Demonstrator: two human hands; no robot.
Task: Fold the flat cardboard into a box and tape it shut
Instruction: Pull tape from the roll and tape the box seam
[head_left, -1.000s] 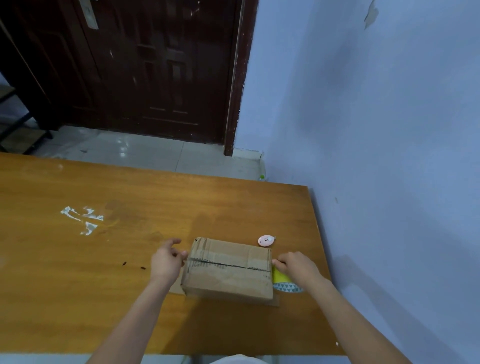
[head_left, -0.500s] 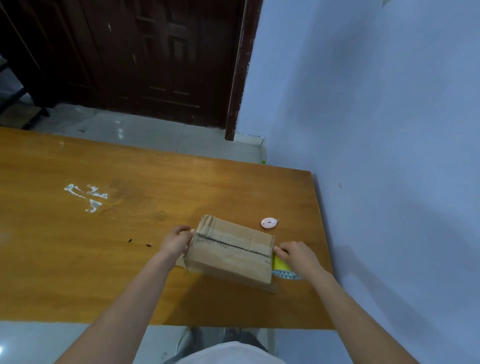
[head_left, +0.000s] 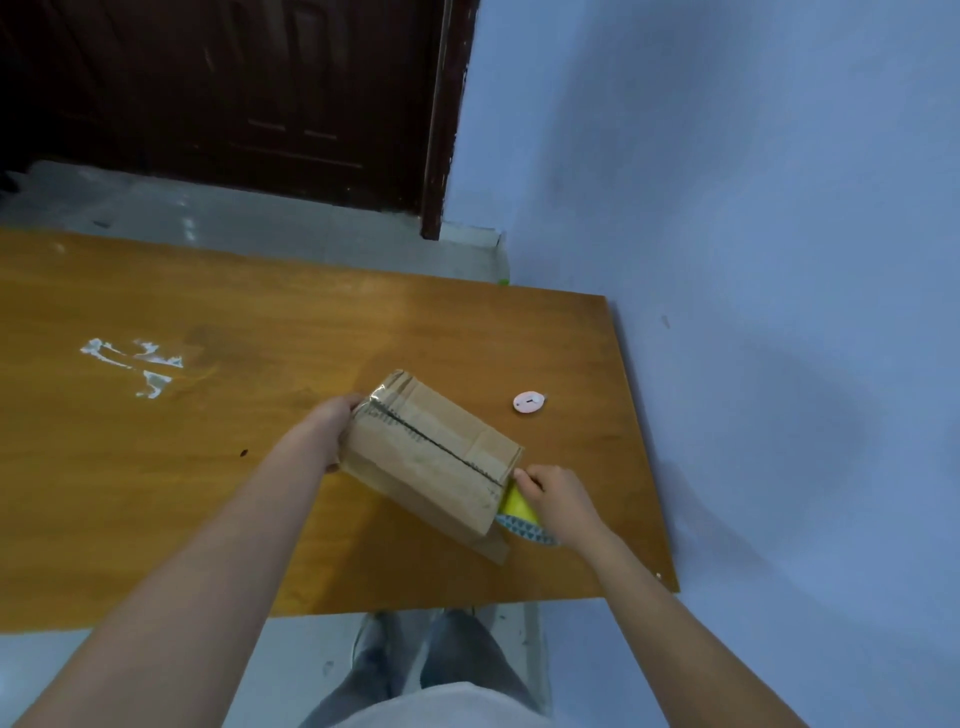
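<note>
With the left hand (head_left: 332, 428) gripping the box (head_left: 434, 454) end and the right hand's (head_left: 558, 496) fingers clamped on the tape roll (head_left: 517, 512), the tape could wander off the seam if the box skews on the surface (head_left: 208, 467).

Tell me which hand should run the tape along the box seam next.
Probably the right hand: it grips the tape roll at the box's seam end. The left hand holds the opposite end.

no readable text or labels, cardboard box (head_left: 434, 457) markings perhaps too blurred to read
</note>
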